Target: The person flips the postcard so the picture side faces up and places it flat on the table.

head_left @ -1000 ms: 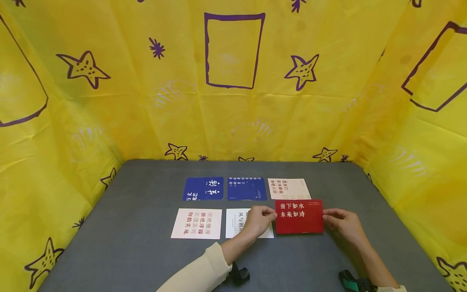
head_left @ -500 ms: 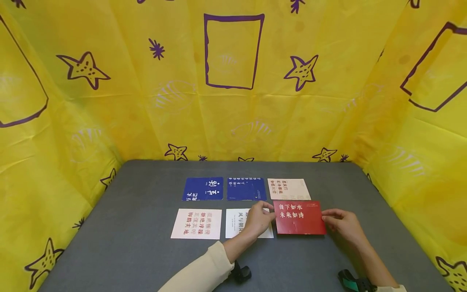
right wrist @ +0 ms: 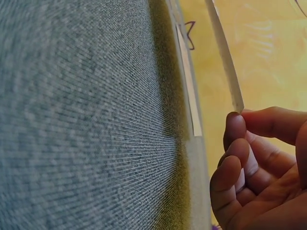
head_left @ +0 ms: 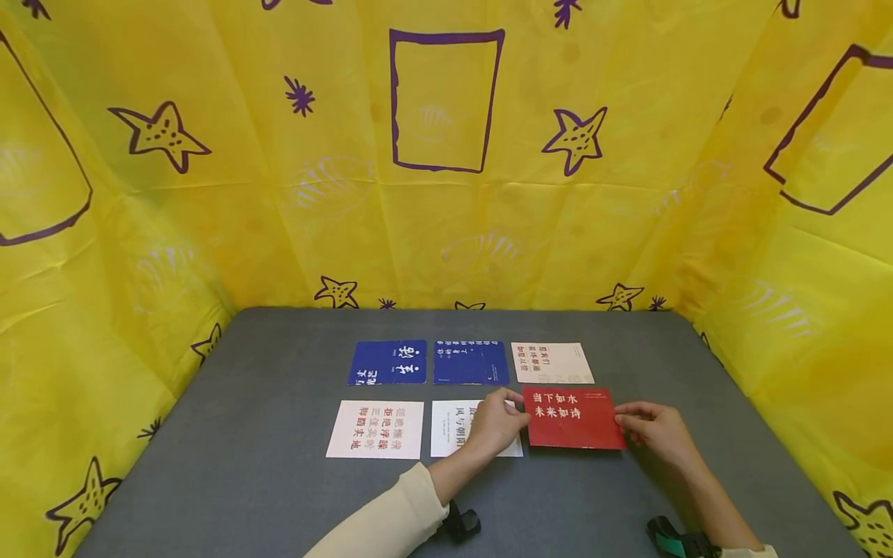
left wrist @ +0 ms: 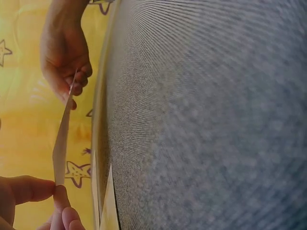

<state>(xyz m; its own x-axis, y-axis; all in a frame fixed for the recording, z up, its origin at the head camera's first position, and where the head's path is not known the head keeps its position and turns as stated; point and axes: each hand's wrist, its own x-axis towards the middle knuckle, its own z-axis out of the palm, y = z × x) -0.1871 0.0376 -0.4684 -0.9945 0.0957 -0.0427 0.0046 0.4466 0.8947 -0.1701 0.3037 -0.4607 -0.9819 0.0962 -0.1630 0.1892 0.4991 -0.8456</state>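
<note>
Between both hands hangs a red card (head_left: 574, 422) with white Chinese characters, held just above the grey table. My left hand (head_left: 497, 422) pinches its left edge between thumb and finger, passing over a white card (head_left: 448, 440) that it partly hides. At the opposite edge, my right hand (head_left: 656, 430) pinches with thumb and index finger. Seen nearly edge-on, the same card (left wrist: 61, 143) shows its pale side in the left wrist view. In the right wrist view, the card's end (right wrist: 232, 91) sits between thumb and fingertip, the other fingers curled below.
Behind lie two blue cards (head_left: 387, 362) (head_left: 470, 364) and a cream card (head_left: 551, 363) in a row. A pinkish card (head_left: 374, 430) lies front left. The grey table (head_left: 279, 496) is ringed by yellow cloth (head_left: 446, 225) with purple drawings.
The red card's face tilts a little differently, and its lower right corner has shifted slightly right. Both hands keep their pinch and have barely moved.
</note>
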